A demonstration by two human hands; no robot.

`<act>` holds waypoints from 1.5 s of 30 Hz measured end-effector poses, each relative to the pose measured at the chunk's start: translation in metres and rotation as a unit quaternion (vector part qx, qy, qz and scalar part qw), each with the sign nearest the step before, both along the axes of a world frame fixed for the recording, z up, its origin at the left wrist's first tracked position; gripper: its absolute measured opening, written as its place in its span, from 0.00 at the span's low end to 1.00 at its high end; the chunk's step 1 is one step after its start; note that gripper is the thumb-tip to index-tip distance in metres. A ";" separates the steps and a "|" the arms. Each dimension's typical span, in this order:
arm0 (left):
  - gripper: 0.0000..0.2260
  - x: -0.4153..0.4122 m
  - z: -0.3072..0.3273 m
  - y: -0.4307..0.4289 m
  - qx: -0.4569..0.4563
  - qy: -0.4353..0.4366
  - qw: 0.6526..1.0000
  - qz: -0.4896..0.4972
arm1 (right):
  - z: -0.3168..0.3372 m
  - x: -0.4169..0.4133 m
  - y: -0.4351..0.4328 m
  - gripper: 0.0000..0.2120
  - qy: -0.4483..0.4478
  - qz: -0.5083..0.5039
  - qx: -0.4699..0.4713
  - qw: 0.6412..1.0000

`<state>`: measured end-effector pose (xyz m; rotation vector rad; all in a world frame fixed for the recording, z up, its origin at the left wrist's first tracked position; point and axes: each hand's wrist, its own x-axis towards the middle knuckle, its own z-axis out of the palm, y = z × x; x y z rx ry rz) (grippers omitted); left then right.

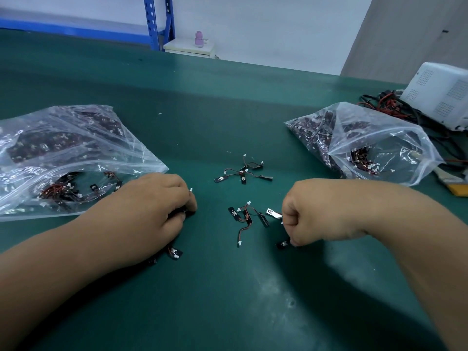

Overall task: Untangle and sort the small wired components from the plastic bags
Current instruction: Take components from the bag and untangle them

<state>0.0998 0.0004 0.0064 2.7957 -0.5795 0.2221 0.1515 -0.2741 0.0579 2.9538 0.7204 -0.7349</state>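
Note:
Two clear plastic bags of small wired components lie on the green mat: one at the left [68,158], one at the right [367,143]. Between them sit two loose clusters of black components with red-black wires and white plugs, a far one [243,171] and a near one [249,217]. My left hand [157,211] rests on the mat beside the left bag, fingers curled round a component whose white plug shows above the fingertips; more components [174,253] lie under the wrist. My right hand [316,211] is curled, pinching a component [283,244] at the near cluster's right edge.
A white perforated device [440,95] with tangled red and black cables [390,105] stands at the far right. A brush with a yellow handle [455,186] lies behind the right bag. A blue rack post [154,21] and a pink bottle [199,39] stand beyond the table.

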 end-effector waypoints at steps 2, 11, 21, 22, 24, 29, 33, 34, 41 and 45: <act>0.08 0.001 -0.002 0.001 0.001 0.002 1.000 0.002 | 0.004 -0.002 0.001 0.03 0.019 0.007 0.051 0.999; 0.10 0.009 0.002 0.011 -0.212 -0.058 0.969 0.114 | -0.002 -0.011 0.033 0.08 0.040 -0.071 0.510 0.856; 0.06 0.000 0.001 0.002 -0.008 0.003 1.000 -0.019 | -0.020 0.023 -0.009 0.10 0.012 -0.229 0.138 0.963; 0.05 0.000 0.002 0.001 -0.008 0.004 1.000 -0.016 | -0.021 0.023 -0.008 0.10 0.014 -0.225 0.155 0.962; 0.05 0.001 0.003 0.000 -0.008 0.000 1.000 -0.004 | -0.024 0.023 -0.007 0.09 0.028 -0.210 0.212 0.954; 0.06 0.001 0.002 0.001 -0.005 -0.003 1.000 0.011 | -0.029 0.029 -0.007 0.04 0.019 -0.169 0.351 0.921; 0.06 0.001 0.002 0.002 -0.001 -0.002 1.000 0.013 | -0.035 0.030 -0.011 0.36 -0.056 -0.144 0.302 0.941; 0.06 0.001 0.002 0.002 0.001 0.000 1.000 0.013 | -0.038 0.026 -0.008 0.50 -0.051 -0.117 0.261 0.957; 0.02 -0.001 0.001 0.002 -0.001 0.007 1.000 0.015 | -0.070 0.017 0.028 0.71 -0.139 -0.115 0.236 0.955; 0.03 0.000 0.001 0.002 -0.002 0.005 1.000 0.014 | -0.073 0.031 0.036 0.70 -0.152 -0.112 0.227 0.955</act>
